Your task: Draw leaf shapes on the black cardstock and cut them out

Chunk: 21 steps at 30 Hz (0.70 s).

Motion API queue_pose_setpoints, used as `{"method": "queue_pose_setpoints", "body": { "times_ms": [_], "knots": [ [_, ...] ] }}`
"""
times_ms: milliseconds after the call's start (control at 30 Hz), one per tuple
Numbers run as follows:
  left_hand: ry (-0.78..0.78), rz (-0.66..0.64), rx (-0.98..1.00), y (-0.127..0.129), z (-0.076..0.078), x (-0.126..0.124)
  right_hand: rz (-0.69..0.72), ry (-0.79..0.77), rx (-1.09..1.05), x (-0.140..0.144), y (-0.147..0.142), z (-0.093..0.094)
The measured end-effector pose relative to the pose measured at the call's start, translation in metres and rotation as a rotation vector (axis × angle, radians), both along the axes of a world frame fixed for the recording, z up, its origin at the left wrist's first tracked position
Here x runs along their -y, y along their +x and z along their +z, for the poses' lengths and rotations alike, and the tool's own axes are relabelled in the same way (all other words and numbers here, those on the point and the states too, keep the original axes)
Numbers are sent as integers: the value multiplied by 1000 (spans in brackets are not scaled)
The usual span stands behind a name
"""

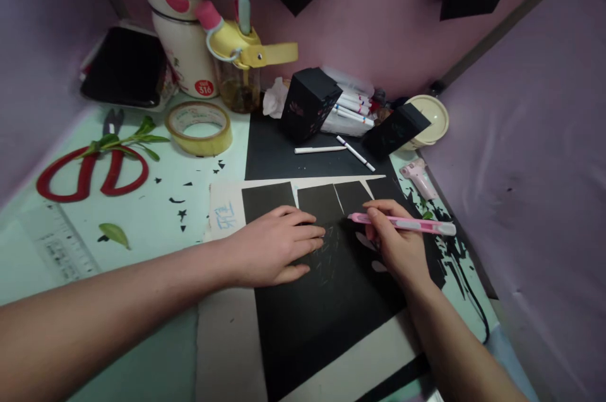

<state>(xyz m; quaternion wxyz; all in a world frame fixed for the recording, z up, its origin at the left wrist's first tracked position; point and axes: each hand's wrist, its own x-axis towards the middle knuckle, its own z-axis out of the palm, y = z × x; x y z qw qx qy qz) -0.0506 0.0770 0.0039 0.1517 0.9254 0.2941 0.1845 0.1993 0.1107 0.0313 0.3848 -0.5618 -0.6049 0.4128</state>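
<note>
Black paper (303, 332) lies on a pale board (227, 339) in front of me, with slits at its far edge and a few pale leaf-shaped cutouts on the right. Faint sketched lines show near its middle. My left hand (279, 244) rests flat on the paper, fingers stretched toward the sketch. In my right hand (398, 244) is a pink utility knife (407, 223), held like a pen, its tip over the paper near a slit. Part of the cutouts is hidden by the right hand.
Red-handled scissors (89, 171), a tape roll (201, 129) and a clear ruler (61, 247) lie at left. Behind stand a white bottle (182, 48), a yellow-topped bottle (237, 67) and black boxes (307, 102). White pens (319, 150) lie beyond the board; black scraps (449, 250) litter the right.
</note>
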Motion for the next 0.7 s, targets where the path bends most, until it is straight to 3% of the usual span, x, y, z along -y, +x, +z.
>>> {"method": "queue_pose_setpoints", "body": {
  "times_ms": [167, 367, 700],
  "knots": [
    [4, 4, 12, 1, 0, -1, -1, -84, 39, 18, -9, 6],
    [-7, 6, -2, 0, 4, 0, -42, 203, 226, 29, -20, -22],
    [-25, 8, -86, -1, 4, 0, 5, 283, 336, 28, -17, -28]
  ]
}}
